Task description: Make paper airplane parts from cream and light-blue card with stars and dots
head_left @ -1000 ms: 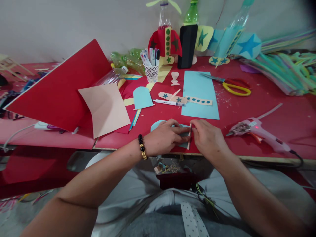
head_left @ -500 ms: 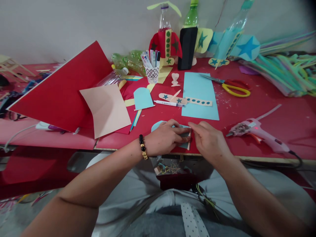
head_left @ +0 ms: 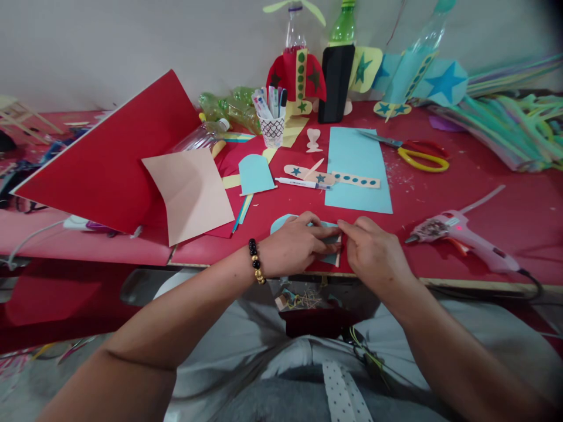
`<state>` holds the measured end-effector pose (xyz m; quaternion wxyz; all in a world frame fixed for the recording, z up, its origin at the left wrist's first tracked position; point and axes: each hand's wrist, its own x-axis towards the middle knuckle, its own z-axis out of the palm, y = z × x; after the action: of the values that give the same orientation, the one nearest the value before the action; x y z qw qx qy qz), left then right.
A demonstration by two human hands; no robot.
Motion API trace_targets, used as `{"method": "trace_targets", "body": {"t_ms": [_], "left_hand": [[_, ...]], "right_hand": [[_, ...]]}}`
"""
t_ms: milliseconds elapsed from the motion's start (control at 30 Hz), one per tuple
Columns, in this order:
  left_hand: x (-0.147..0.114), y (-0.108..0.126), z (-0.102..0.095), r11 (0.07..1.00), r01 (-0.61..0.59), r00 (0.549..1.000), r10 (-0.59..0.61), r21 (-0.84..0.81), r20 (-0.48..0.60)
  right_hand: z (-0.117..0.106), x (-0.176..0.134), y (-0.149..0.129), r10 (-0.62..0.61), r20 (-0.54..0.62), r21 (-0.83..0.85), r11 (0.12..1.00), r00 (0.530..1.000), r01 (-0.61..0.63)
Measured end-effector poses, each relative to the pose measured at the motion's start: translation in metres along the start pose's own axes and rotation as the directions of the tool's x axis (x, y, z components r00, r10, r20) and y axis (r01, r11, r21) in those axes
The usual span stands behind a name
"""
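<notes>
Near the front edge of the table, a round-ended light blue paper piece [head_left: 278, 224] lies mostly hidden under my left hand [head_left: 295, 245]. That hand is spread flat over it, fingers pointing right. Along the right end of the paper runs a narrow pale strip [head_left: 338, 257]; whether it is a fold or a separate stick I cannot tell. My right hand [head_left: 373, 249] is closed, its thumb and index finger pinching at the top of this strip. A similar blue paper piece [head_left: 255, 174] with a pale bottom edge lies further back.
To the right rests a pink glue gun [head_left: 466, 234], with yellow-and-red-handled scissors [head_left: 422, 158] behind it. A blue sheet [head_left: 358, 152], a white marker [head_left: 295, 183] and a pen cup [head_left: 271, 130] lie ahead. Decorated bottles [head_left: 295, 70] stand at the wall. Left are red board [head_left: 118, 158] and peach paper [head_left: 193, 193].
The view has shifted very slightly. Both hands stay in nearly the same place on the blue paper piece.
</notes>
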<state>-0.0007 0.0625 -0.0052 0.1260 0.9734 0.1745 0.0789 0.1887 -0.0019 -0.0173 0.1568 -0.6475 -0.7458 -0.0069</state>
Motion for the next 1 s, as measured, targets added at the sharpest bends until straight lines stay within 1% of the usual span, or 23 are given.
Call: {"method": "trace_targets", "body": {"t_ms": [167, 300, 467, 700, 867, 1000], "left_hand": [[-0.0002, -0.0003, 0.0015, 1.000, -0.016, 0.999, 0.016, 0.006, -0.029], [0.0006, -0.0002, 0.0012, 0.999, -0.040, 0.999, 0.040, 0.010, -0.034], [0.0008, 0.0005, 0.0004, 1.000, -0.005, 1.000, 0.005, -0.010, -0.023], [-0.0041, 0.0050, 0.0011, 0.999, -0.012, 0.999, 0.013, 0.041, -0.032], [-0.0066, 0.0084, 0.0008, 0.999, 0.001, 1.000, 0.000, 0.039, -0.010], [-0.0057, 0.0088, 0.0002, 0.999, 0.013, 0.999, -0.014, 0.032, 0.029]], "right_hand": [[0.0008, -0.0010, 0.0009, -0.016, -0.026, 0.001, 1.000, 1.000, 0.016], [0.0004, -0.0018, 0.0002, -0.020, -0.006, -0.010, 1.000, 1.000, 0.020], [-0.0015, -0.0007, -0.0022, 0.008, 0.016, -0.049, 0.999, 1.000, -0.007], [-0.0018, -0.0013, -0.0013, 0.001, 0.004, -0.022, 1.000, 1.000, -0.001], [-0.0003, -0.0042, 0.0021, -0.032, -0.029, 0.008, 0.999, 0.999, 0.032], [0.0002, -0.0045, 0.0016, -0.030, -0.032, 0.019, 0.999, 0.999, 0.031]]}}
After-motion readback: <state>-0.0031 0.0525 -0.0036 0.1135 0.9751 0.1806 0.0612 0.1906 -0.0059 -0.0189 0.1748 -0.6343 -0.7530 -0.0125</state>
